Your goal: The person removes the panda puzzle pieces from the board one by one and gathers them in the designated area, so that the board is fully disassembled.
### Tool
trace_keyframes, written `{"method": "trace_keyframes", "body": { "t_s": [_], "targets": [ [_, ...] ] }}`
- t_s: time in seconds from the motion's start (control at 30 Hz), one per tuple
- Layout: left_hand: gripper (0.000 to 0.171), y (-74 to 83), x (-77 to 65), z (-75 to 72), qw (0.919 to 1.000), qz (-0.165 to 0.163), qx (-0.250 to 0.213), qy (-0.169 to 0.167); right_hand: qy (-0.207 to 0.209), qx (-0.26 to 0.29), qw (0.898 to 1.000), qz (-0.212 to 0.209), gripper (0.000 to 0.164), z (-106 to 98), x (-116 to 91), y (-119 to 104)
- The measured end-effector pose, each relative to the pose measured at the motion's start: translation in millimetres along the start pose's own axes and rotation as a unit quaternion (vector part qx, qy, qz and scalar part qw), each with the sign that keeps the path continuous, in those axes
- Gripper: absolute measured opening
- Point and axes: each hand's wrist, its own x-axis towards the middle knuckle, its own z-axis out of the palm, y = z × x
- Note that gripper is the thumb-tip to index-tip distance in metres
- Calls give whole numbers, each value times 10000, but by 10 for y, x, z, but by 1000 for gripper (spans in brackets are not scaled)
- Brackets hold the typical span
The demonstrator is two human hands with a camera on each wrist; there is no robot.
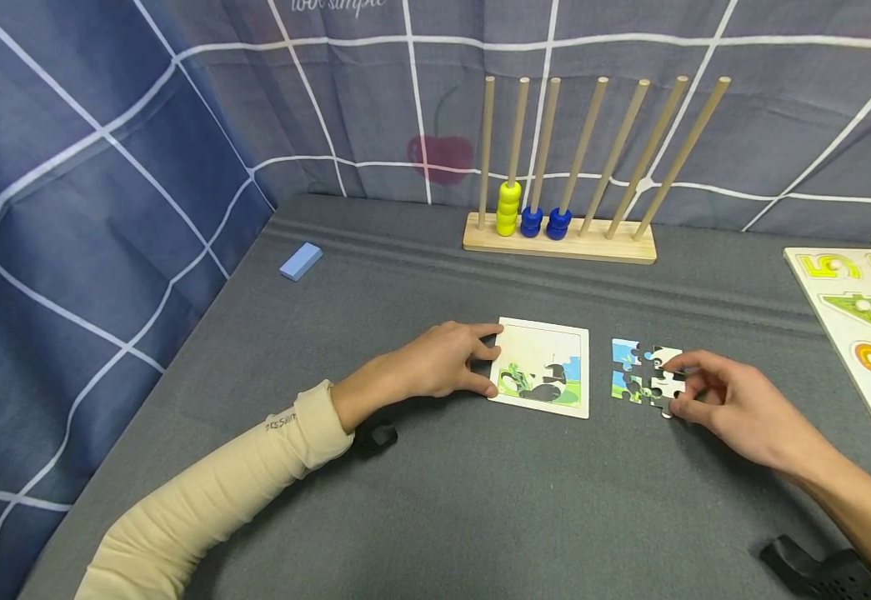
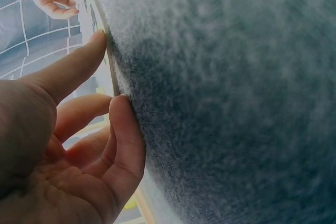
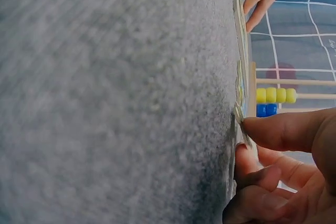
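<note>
In the head view, my left hand [image 1: 446, 358] rests at the left edge of a square panda puzzle board [image 1: 540, 331], its spread fingers and thumb touching the rim. The board lies flat, with the panda picture partly filled along its lower part. To its right is a small group of jigsaw pieces [image 1: 625, 353] with blue, green, black and white parts. My right hand [image 1: 731, 404] pinches a black-and-white jigsaw piece [image 1: 668, 386] at the right side of that group. The right wrist view has the thumb [image 3: 283, 129] against the piece's thin edge, with the other fingers curled.
Behind the board stands a wooden peg rack [image 1: 558, 243] with yellow and blue beads. A blue block [image 1: 301, 262] lies at the back left. On the right is a number puzzle board [image 1: 848, 333]. A grid-patterned curtain [image 1: 375, 108] borders the grey table [image 1: 465, 500].
</note>
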Motion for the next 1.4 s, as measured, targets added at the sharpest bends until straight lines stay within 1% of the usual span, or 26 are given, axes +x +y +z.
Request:
{"method": "trace_keyframes", "body": {
  "t_s": [0.33, 0.5, 0.67, 0.9, 1.07, 1.27, 1.4],
  "targets": [
    [59, -19, 1, 8, 10000, -18, 1, -15, 56, -482, 9987, -177, 36, 13, 8, 15],
    [59, -24, 6, 12, 10000, 6, 22, -12, 81, -631, 9979, -120, 37, 21, 10, 8],
    [59, -20, 2, 11, 10000, 33, 33, 20, 129, -596, 9981, 1, 36, 23, 1, -8],
    [59, -14, -6, 4, 10000, 62, 47, 12, 293, -359, 9988, -186, 30, 37, 6, -68],
    [59, -23, -7, 9, 10000, 78, 23, 31, 231, -242, 9989, -314, 32, 83, 52, -164],
    [59, -20, -9, 8, 10000, 46, 7, 22, 57, -175, 9990, -408, 35, 143, 123, -290],
    [59, -11, -6, 0, 10000, 33, 46, 0, -9, -177, 9979, -624, 34, 206, 185, -394]
  ]
}}
